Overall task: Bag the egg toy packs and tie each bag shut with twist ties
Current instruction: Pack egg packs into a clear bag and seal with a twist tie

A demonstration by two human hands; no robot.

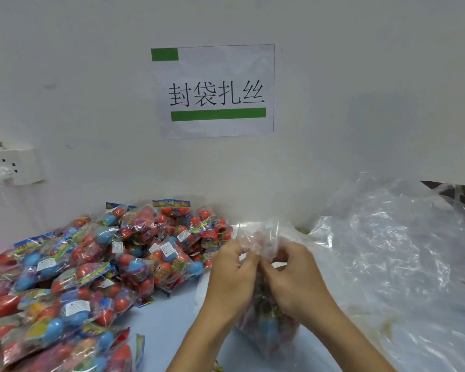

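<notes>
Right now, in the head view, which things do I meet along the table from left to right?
Pile of egg toy packs → left hand → right hand, both pinching the neck of the filled bag → heap of empty clear bags.

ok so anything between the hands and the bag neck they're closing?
Nothing visible. The left hand and right hand both already pinch the gathered neck of the clear bag, which holds egg packs below. The loose pile of egg packs sits off to the left, apart. No twist tie can be made out.

Egg packs [73, 280] on blue table [172, 328]
</notes>
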